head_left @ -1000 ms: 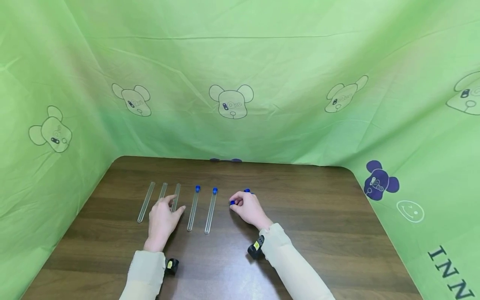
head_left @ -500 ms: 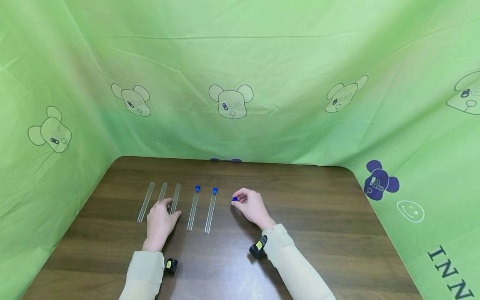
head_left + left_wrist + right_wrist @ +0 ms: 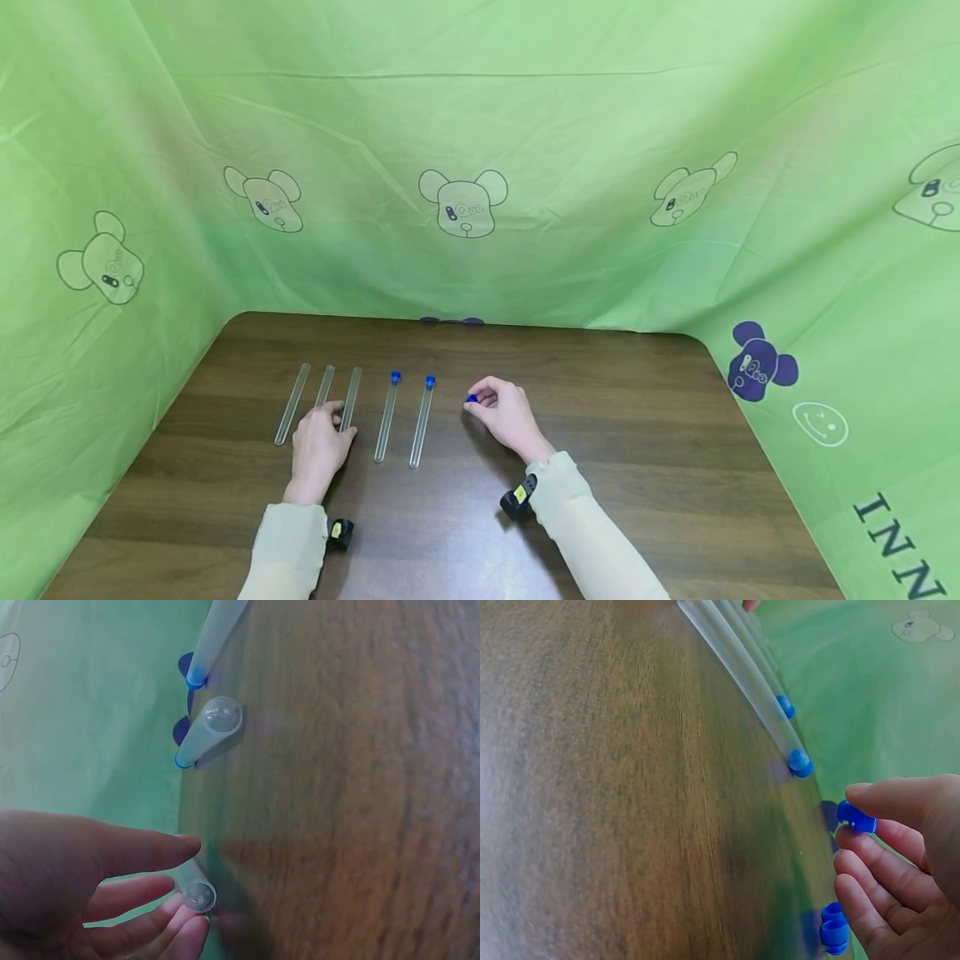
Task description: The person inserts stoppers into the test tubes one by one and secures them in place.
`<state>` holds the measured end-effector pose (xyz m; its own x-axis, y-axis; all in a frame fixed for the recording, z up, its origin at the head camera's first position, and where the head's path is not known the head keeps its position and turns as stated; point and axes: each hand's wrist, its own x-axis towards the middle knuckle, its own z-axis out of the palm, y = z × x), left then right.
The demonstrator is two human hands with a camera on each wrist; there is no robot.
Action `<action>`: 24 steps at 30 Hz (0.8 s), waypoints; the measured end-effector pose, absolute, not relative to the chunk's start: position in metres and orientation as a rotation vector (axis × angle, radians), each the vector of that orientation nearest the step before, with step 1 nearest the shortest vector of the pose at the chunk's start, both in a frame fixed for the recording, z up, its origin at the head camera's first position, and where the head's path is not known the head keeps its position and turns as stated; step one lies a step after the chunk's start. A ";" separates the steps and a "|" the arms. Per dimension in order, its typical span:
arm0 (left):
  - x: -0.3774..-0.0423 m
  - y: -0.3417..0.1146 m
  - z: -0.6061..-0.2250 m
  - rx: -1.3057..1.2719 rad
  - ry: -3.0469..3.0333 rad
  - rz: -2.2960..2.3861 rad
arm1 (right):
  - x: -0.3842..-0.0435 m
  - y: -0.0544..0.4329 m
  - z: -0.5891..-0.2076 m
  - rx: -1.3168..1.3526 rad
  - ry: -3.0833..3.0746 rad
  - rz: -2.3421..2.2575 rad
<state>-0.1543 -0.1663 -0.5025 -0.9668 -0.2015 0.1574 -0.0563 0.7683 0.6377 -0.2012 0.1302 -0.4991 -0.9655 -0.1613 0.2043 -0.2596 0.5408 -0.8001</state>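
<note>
My right hand [image 3: 510,414] pinches a small blue cap [image 3: 856,817] between thumb and fingers, just above the table. Over on the left, my left hand [image 3: 318,446] straddles a clear uncapped test tube [image 3: 352,393]. Its thumb and fingers lie on opposite sides of that tube [image 3: 199,895], with some gap showing in the left wrist view; the tube's lower end is hidden by the hand in the head view. Two more uncapped tubes lie farther left, one clear tube [image 3: 292,404] and a partly covered tube [image 3: 325,386].
Right of my left hand lie two tubes with blue caps, a nearer capped tube [image 3: 387,421] and another capped tube [image 3: 422,423]. Loose blue caps [image 3: 834,930] stand below my right fingers. A green printed curtain [image 3: 465,275] surrounds the wooden table [image 3: 637,467].
My right hand has lifted the blue cap and shifted slightly right. My left hand has drawn slightly left and nearer me, its thumb moving closer to the uncapped tube.
</note>
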 end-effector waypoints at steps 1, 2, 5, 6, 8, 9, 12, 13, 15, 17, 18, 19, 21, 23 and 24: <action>-0.155 -0.166 -0.503 0.205 -2.750 -0.980 | -0.201 0.130 -0.499 0.366 -2.661 1.413; -0.155 -0.167 -0.503 0.206 -2.754 -0.980 | -0.201 0.130 -0.499 0.364 -2.660 1.415; -0.155 -0.167 -0.504 0.207 -2.759 -0.981 | -0.201 0.130 -0.499 0.359 -2.655 1.426; -0.155 -0.167 -0.504 0.206 -2.760 -0.983 | -0.201 0.131 -0.499 0.359 -2.653 1.429; -0.155 -0.167 -0.503 0.207 -2.763 -0.984 | -0.201 0.131 -0.499 0.356 -2.650 1.435; -0.155 -0.166 -0.503 0.208 -2.765 -0.987 | -0.201 0.131 -0.499 0.356 -2.649 1.437; -0.155 -0.166 -0.503 0.208 -2.773 -0.983 | -0.201 0.131 -0.499 0.356 -2.644 1.443; -0.155 -0.166 -0.503 0.208 -2.775 -0.981 | -0.201 0.131 -0.499 0.355 -2.644 1.444; -0.155 -0.166 -0.503 0.209 -2.780 -0.980 | -0.201 0.131 -0.499 0.355 -2.641 1.446; -0.156 -0.166 -0.503 0.216 -2.791 -0.984 | -0.201 0.131 -0.499 0.353 -2.642 1.447; -0.156 -0.167 -0.503 0.222 -2.797 -0.989 | -0.201 0.131 -0.499 0.352 -2.641 1.448; -0.156 -0.167 -0.503 0.227 -2.804 -0.991 | -0.201 0.131 -0.499 0.350 -2.642 1.449; -0.156 -0.167 -0.503 0.233 -2.820 -0.997 | -0.201 0.131 -0.499 0.347 -2.645 1.450; -0.156 -0.167 -0.503 0.236 -2.833 -1.000 | -0.201 0.131 -0.499 0.343 -2.646 1.453; -0.156 -0.167 -0.503 0.237 -2.836 -1.002 | -0.201 0.131 -0.499 0.341 -2.647 1.454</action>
<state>-0.1563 -0.1672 -0.5029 -0.9800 -0.1882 0.0647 -0.1059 0.7682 0.6314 -0.2006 0.1314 -0.4987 -0.9697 -0.1458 0.1959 -0.2436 0.5181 -0.8199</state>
